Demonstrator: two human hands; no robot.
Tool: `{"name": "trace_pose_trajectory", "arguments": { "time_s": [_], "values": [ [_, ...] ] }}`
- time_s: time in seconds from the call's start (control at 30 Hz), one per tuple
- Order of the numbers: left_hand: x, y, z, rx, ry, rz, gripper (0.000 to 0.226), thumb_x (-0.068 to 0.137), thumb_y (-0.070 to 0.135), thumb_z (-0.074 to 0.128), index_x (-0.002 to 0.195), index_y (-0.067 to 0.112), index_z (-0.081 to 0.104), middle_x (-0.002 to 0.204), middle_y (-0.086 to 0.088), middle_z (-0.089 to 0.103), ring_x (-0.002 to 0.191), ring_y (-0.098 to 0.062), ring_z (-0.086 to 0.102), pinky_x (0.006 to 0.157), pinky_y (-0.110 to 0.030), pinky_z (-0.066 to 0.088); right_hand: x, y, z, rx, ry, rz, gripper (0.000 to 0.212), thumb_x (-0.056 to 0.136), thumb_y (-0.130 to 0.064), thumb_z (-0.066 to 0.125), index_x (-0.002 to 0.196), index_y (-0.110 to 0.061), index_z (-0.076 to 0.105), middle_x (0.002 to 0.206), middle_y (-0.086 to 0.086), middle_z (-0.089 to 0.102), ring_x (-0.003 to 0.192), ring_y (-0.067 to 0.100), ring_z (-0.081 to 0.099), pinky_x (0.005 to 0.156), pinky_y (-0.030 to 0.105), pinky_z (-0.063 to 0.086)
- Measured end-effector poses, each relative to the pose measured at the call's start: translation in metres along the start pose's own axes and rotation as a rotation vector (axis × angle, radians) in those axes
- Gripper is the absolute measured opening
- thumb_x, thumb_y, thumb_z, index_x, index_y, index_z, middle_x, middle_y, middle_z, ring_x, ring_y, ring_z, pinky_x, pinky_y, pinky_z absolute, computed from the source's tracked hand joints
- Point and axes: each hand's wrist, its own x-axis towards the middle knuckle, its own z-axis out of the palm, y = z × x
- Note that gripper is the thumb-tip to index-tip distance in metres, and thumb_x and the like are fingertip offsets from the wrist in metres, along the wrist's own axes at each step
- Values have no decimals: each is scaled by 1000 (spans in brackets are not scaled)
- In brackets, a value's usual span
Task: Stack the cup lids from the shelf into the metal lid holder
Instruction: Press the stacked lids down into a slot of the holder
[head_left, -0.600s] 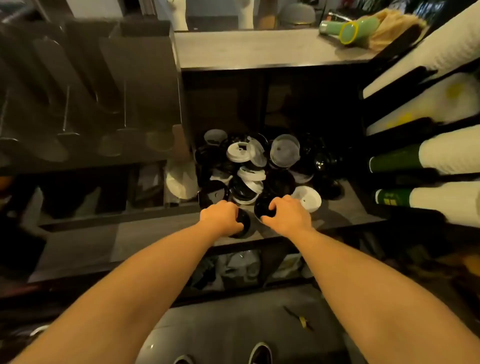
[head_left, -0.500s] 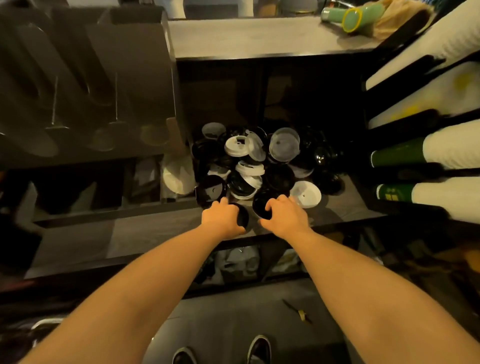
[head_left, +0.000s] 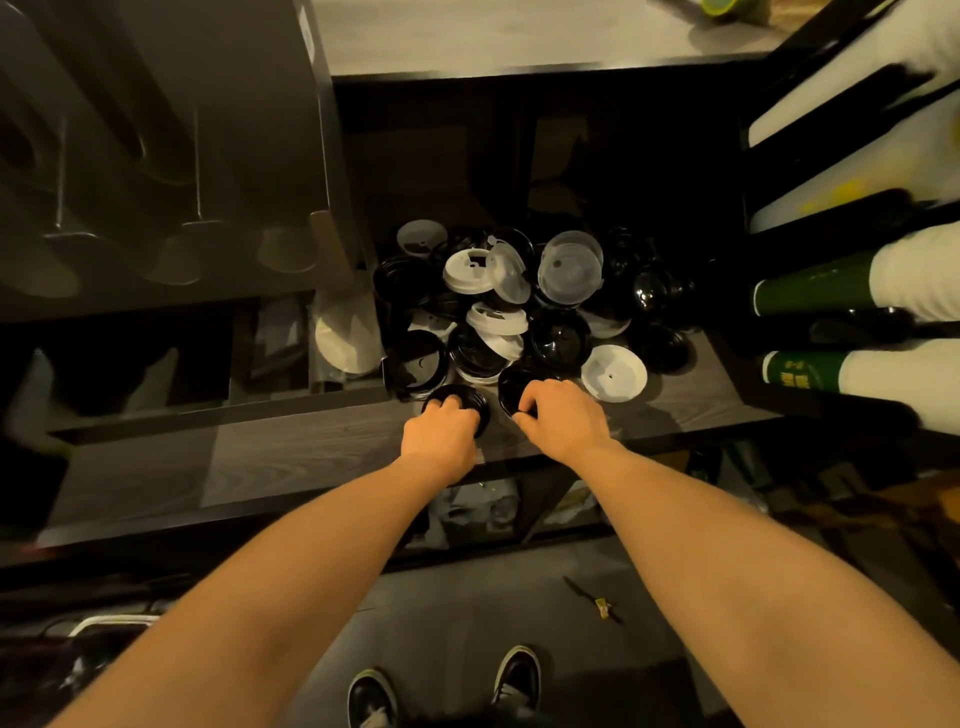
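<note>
Dim warm light; left hand (head_left: 441, 434), right hand (head_left: 563, 418) and forearms brightest. Recess beyond grip near black. Glints on black lids (head_left: 558, 338) past grip. Edges bowed, soft.

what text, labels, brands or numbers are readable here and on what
Nothing here reads clearly.
Lower green cup stack: yellow print, too blurred to read.
White cup stack: yellow smudge, no letters legible.
Left black lid, in the left hand, and right black lid, in the right hand: no print shows.
</note>
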Motion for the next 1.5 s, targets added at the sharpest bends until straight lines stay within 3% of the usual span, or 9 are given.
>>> {"name": "trace_pose_trajectory", "arguments": {
  "time_s": [0.33, 0.63, 0.83, 1.0, 1.17, 1.27, 1.37, 1.43, 1.5],
  "values": [
    [-8, -3, -10, 40, 131, 146, 13, 99, 19, 47, 105, 10, 55, 107, -8, 60, 99, -31, 57, 66, -38, 36, 2, -9, -6, 90, 157, -54, 12, 97, -27, 57, 103, -16, 58, 95, 0, 60, 92, 23, 54, 74, 37, 46],
    [-27, -19, -30, -115, 199, 119, 12, 89, 23, 56, 95, 13, 51, 94, -6, 62, 87, -31, 60, 68, -39, 48, -9, -22, -4, 121, 263, -44, 11, 97, -27, 58, 99, -16, 57, 89, -1, 56, 84, 21, 53, 66, 33, 40],
    [-41, -47, -48, -640, 285, -82, 11, 87, 17, 58, 90, 11, 50, 81, -7, 58, 74, -26, 55, 67, -43, 49, -14, -40, -13, 199, 288, -10, 12, 98, -27, 55, 98, -15, 56, 89, 2, 60, 79, 22, 55, 63, 31, 35],
    [-56, -62, -87, -1316, 277, -362, 16, 99, 7, 38, 106, 8, 52, 96, -5, 49, 82, -22, 50, 52, -40, 53, -13, -80, -29, 354, 339, -17, 16, 100, -26, 47, 107, -17, 58, 103, 3, 60, 89, 27, 58, 72, 39, 47],
    [-78, -91, -118, -1450, 372, -410, 19, 100, 17, 38, 106, 14, 55, 103, -9, 54, 87, -22, 54, 51, -30, 45, -9, -117, -47, 516, 302, -55, 32, 102, -18, 39, 125, -26, 61, 101, 6, 62, 85, 23, 58, 73, 35, 46],
    [-88, -107, -132, -1334, 464, -302, 19, 102, 16, 40, 111, 20, 56, 103, -5, 58, 85, -20, 58, 64, -37, 52, -6, -141, -62, 617, 172, -30, 33, 103, -12, 37, 110, -19, 68, 79, -1, 59, 65, 12, 51, 58, 26, 39],
    [-98, -121, -146, -1304, 561, -205, 27, 103, 12, 40, 112, 24, 62, 111, -1, 62, 105, -21, 61, 91, -44, 56, -6, -168, -78, 737, 51, 63, 33, 101, -19, 38, 101, -27, 70, 97, 2, 63, 81, 16, 53, 64, 31, 48],
    [-104, -125, -154, -1297, 579, -195, 28, 104, 11, 41, 108, 23, 65, 109, 1, 62, 110, -22, 59, 95, -48, 54, -12, -183, -87, 812, -4, 121, 31, 102, -34, 41, 106, -26, 71, 110, 8, 60, 93, 21, 50, 70, 35, 44],
    [-107, -127, -158, -1321, 578, -173, 25, 102, 11, 46, 103, 27, 64, 109, 2, 62, 110, -22, 59, 95, -48, 55, -21, -192, -93, 855, -48, 113, 38, 101, -48, 45, 117, -22, 69, 94, 0, 57, 84, 16, 49, 66, 31, 42]
  ]
}}
